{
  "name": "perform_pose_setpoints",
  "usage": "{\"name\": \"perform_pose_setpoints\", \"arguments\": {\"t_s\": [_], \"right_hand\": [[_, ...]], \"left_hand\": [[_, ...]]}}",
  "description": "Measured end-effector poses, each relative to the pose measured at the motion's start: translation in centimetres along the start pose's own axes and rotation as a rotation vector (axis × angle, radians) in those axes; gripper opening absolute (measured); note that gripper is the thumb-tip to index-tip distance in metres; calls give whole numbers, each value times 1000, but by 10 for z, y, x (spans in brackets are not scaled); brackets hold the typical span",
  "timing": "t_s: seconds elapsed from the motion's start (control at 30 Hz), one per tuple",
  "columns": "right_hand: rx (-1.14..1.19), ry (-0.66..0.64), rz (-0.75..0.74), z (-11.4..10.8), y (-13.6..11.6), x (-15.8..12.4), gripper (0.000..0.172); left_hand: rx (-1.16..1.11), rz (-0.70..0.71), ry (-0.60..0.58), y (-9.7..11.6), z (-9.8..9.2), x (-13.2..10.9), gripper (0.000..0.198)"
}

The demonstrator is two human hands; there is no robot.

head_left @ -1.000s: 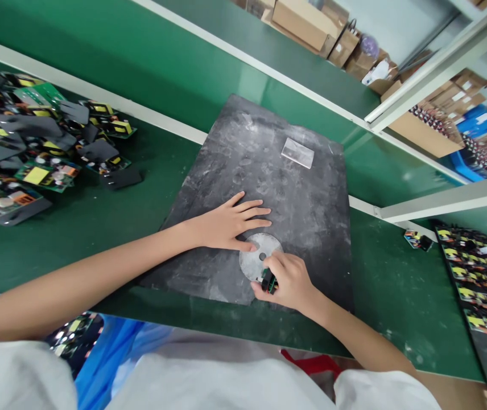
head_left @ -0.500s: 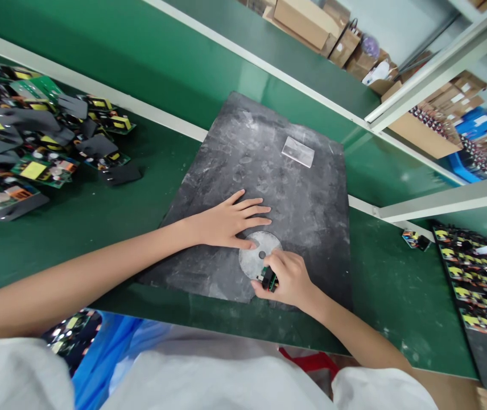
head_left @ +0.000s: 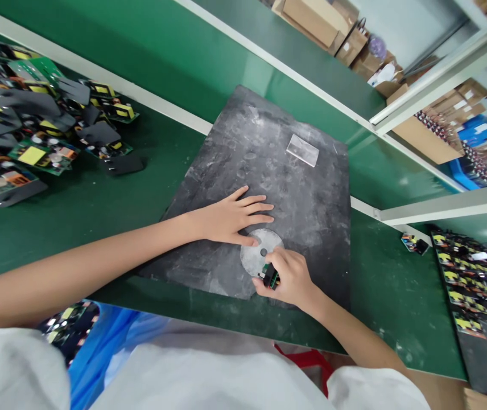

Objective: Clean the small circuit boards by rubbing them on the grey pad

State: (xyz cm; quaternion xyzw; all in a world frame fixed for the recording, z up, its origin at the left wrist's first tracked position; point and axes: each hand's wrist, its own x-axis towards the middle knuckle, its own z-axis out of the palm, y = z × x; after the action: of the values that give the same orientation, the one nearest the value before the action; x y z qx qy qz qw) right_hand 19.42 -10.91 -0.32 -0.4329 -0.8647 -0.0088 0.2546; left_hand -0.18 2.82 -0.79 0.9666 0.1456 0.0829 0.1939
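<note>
My left hand (head_left: 237,216) lies flat with its fingers spread on a dark, scuffed mat (head_left: 209,182). Its thumb rests on the upper left part of a round grey disc (head_left: 252,259) that has a hole near its middle. Between the thumb and fingers of my right hand (head_left: 290,276) is a small circuit board (head_left: 271,275) with black and green parts. That hand holds the board over the lower right of the disc, partly covering both. Whether the board touches the disc I cannot tell.
A flat grey rectangular block (head_left: 302,150) lies toward the mat's far end. Circuit boards and dark plates (head_left: 34,125) are heaped at left on the green bench (head_left: 141,199). At right are a single board (head_left: 415,244) and a tray of boards (head_left: 474,285); a white frame post (head_left: 440,209) stands nearby.
The view has shifted slightly. Both hands, the disc and the circuit board keep nearly the same places on the mat.
</note>
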Motion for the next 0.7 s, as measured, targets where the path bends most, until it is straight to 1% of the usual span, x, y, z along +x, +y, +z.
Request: {"name": "perform_pose_setpoints", "arguments": {"t_s": [0.4,0.7], "right_hand": [[1,26,-8,0,0,1,24],[18,23,-9,0,1,1,24]], "left_hand": [[37,-1,-16,0,1,0,62],[24,3,-1,-1,2,0,61]]}}
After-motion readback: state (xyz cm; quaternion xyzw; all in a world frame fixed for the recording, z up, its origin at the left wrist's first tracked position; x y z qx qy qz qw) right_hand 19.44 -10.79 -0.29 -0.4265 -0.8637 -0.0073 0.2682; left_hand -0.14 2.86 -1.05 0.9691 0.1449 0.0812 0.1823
